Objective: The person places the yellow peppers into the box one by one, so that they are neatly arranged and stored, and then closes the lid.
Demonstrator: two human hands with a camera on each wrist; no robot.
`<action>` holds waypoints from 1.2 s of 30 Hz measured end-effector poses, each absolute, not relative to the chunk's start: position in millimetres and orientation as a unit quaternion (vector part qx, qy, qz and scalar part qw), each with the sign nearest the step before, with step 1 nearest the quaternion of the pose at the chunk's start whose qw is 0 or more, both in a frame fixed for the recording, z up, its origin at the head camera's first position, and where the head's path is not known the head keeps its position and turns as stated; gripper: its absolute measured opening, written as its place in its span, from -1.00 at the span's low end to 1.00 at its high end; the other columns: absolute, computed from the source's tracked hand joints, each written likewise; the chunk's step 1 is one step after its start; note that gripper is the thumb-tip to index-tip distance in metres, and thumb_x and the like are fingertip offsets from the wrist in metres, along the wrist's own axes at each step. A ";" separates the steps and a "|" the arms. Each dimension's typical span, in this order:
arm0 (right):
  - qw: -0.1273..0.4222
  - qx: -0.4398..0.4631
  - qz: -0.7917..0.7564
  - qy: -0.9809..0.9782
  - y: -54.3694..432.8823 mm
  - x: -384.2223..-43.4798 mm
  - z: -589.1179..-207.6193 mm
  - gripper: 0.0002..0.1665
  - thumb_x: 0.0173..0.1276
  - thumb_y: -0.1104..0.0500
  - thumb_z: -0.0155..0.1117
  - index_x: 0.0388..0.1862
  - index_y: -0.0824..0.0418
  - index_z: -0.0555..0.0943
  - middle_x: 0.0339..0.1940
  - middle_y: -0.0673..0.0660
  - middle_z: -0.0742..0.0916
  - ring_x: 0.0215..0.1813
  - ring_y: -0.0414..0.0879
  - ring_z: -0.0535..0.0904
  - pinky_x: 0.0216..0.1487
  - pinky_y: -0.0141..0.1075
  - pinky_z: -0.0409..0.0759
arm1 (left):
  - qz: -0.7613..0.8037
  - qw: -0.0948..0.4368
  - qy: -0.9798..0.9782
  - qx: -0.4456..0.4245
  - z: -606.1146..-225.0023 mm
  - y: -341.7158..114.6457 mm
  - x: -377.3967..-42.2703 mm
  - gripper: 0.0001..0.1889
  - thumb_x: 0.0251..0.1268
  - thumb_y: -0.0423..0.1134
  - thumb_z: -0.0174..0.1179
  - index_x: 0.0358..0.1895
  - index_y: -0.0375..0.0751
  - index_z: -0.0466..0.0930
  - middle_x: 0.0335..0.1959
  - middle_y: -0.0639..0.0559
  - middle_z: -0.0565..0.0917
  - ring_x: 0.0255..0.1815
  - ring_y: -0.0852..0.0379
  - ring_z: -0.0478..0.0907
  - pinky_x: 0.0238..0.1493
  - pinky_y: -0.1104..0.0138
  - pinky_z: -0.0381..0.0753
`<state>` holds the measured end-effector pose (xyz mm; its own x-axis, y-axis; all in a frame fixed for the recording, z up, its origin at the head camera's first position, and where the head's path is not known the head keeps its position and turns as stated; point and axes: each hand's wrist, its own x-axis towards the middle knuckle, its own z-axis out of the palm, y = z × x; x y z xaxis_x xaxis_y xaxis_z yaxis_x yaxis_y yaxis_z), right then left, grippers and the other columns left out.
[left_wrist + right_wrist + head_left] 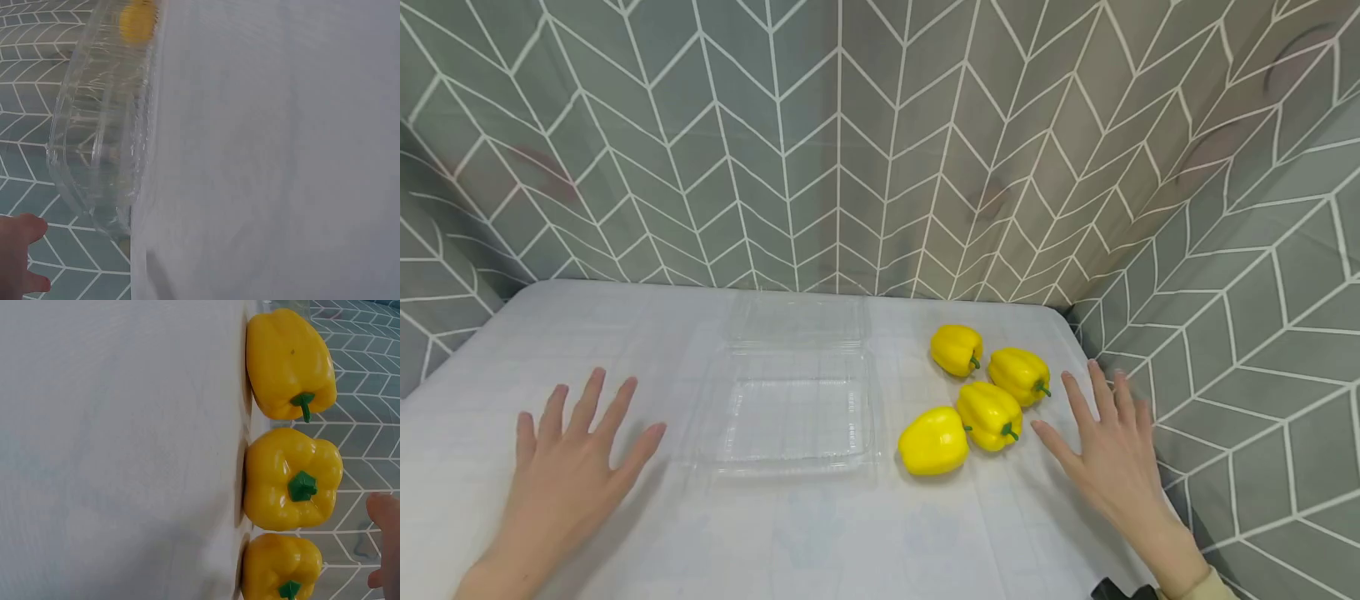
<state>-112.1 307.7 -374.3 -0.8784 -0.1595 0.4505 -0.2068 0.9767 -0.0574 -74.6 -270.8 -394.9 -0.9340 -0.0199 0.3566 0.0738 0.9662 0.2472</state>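
Note:
A clear plastic clamshell container (790, 421) lies with its lid (797, 321) folded back on the white table. To its right are several yellow bell peppers with green stems, the nearest bell pepper (932, 442) close to the container's side. My left hand (568, 467) hovers left of the container, fingers spread and holding nothing. On the other side, my right hand (1112, 450) is spread just right of the peppers, apart from them. The left wrist view shows the container (94, 137) side-on; the right wrist view shows a bell pepper (290, 481) near my fingertips.
A white cloth (880, 542) covers the table, whose rounded far corners meet a grey curtain (865, 150) with white chevron lines. The curtain also runs along the right side. A small black object (1123, 590) sits by my right wrist.

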 end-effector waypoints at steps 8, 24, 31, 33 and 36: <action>0.240 0.133 0.069 -0.959 290.4 -117.4 -378.9 -0.12 0.34 -0.29 0.27 0.42 0.24 0.39 0.49 0.37 0.35 0.48 0.38 0.20 0.41 0.38 0.20 | -0.239 0.135 -0.961 -0.013 -399.1 -253.5 -81.8 -0.30 0.52 0.13 0.02 0.51 -0.26 0.21 0.49 -0.43 0.24 0.40 -0.52 0.17 0.33 -0.39 0.17; 0.252 0.138 0.132 -0.949 267.2 -123.7 -398.3 -0.23 0.26 -0.13 0.41 0.32 0.28 0.49 0.31 0.32 0.51 0.20 0.32 0.47 0.07 0.22 0.52 | -0.432 0.120 -0.894 -0.011 -411.2 -229.3 -81.5 -0.41 0.51 -0.03 0.14 0.48 -0.19 0.29 0.35 -0.22 0.52 0.22 0.22 0.60 0.04 0.68 0.59; 0.298 0.154 0.186 -0.923 262.1 -123.3 -410.8 -0.31 0.14 0.07 0.51 0.22 0.30 0.55 0.20 0.26 0.56 0.02 0.20 0.52 -0.15 0.06 0.59 | -0.535 0.144 -0.832 -0.021 -419.6 -224.4 -82.9 -0.45 0.47 -0.21 0.20 0.43 -0.31 0.34 0.27 0.00 0.63 0.12 0.55 0.56 0.08 0.71 0.56; 0.307 0.160 0.195 -0.918 260.9 -124.0 -414.0 -0.31 0.11 0.11 0.52 0.21 0.31 0.55 0.20 0.26 0.56 0.00 0.18 0.53 -0.17 0.02 0.60 | -0.554 0.143 -0.820 -0.016 -421.2 -223.8 -82.8 -0.45 0.47 -0.22 0.20 0.43 -0.32 0.34 0.26 0.08 0.64 0.11 0.51 0.59 0.08 0.68 0.58; 0.309 0.159 0.207 -0.915 259.2 -124.9 -418.4 -0.32 0.09 0.12 0.55 0.19 0.30 0.56 0.18 0.26 0.56 0.00 0.15 0.54 -0.15 0.01 0.63 | -0.596 0.136 -0.791 -0.007 -423.1 -223.3 -82.9 -0.45 0.44 -0.26 0.23 0.41 -0.34 0.35 0.23 0.16 0.66 0.09 0.46 0.63 0.08 0.65 0.60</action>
<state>-124.9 259.2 -418.4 -0.7584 -0.1633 0.6310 -0.4187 0.8640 -0.2797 -82.9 -223.3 -423.1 -0.9629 -0.1515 0.2235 0.1732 0.2887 0.9416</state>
